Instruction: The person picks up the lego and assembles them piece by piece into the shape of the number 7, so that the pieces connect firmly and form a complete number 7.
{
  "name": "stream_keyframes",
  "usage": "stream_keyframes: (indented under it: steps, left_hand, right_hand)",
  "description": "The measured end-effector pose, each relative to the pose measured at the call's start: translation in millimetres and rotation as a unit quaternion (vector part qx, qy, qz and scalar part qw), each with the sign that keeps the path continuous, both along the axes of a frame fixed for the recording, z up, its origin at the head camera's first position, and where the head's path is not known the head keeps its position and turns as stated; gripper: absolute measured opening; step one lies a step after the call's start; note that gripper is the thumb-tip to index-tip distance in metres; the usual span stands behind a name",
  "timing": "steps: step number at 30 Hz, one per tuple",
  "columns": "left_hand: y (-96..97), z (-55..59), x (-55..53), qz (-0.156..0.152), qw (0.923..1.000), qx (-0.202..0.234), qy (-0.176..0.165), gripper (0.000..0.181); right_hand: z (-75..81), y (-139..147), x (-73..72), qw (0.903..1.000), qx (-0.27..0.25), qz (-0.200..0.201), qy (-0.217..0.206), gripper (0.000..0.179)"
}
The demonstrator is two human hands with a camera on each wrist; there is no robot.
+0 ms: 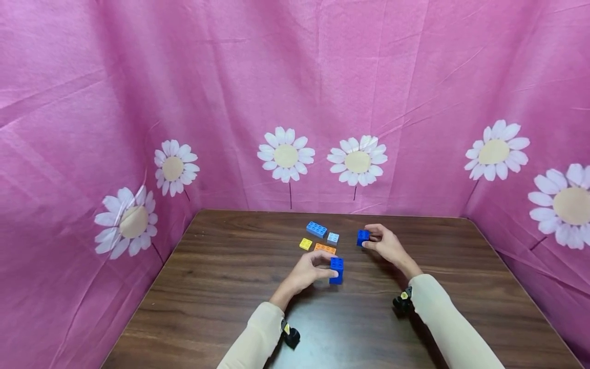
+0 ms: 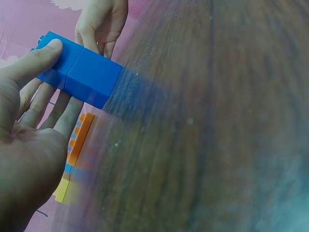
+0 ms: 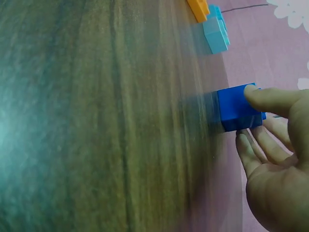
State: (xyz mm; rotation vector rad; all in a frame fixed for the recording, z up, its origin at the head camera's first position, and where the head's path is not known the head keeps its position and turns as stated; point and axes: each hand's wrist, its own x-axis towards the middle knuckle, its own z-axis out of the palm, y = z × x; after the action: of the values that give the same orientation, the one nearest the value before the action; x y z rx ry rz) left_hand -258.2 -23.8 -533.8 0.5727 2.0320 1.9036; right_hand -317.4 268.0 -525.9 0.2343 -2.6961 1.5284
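Observation:
Two dark blue building bricks, joined as a stack (image 1: 337, 271), stand upright at the middle of the table. My left hand (image 1: 305, 272) grips this stack from the left, thumb on the near side; the left wrist view shows the seam between the two bricks (image 2: 79, 70). Farther back and to the right, a single dark blue brick (image 1: 362, 237) is pinched by my right hand (image 1: 386, 246). In the right wrist view the thumb lies on one face of that brick (image 3: 236, 107) and fingertips touch the opposite side. The two hands are apart.
Beyond my left hand lie an orange brick (image 1: 325, 248), partly hidden by it, a small yellow brick (image 1: 306, 244), a long blue brick (image 1: 316, 229) and a small light blue brick (image 1: 333, 238). A pink flowered curtain (image 1: 322, 92) hangs behind the wooden table (image 1: 207, 287).

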Motion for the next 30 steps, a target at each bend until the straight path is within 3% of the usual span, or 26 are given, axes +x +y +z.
stream_keyframes:
  steps: [8,22,30]
  left_hand:
    - [-0.5,1.5,-0.8,0.000,0.9999,-0.012,-0.002,0.033]
    - [-1.4,0.5,-3.3,-0.002,0.9999,-0.015,-0.006,0.034]
    - [-1.1,3.3,-3.7,-0.011,0.9999,-0.004,-0.012,0.037]
  right_hand:
    - [-5.3,0.7,-1.2,0.9983,0.052,-0.017,0.018,0.041]
    - [-7.0,-5.7,0.3,0.9974,0.064,-0.027,0.018,0.039]
    - [-3.5,-8.8,1.2,0.9980,0.045,-0.042,0.015,0.041]
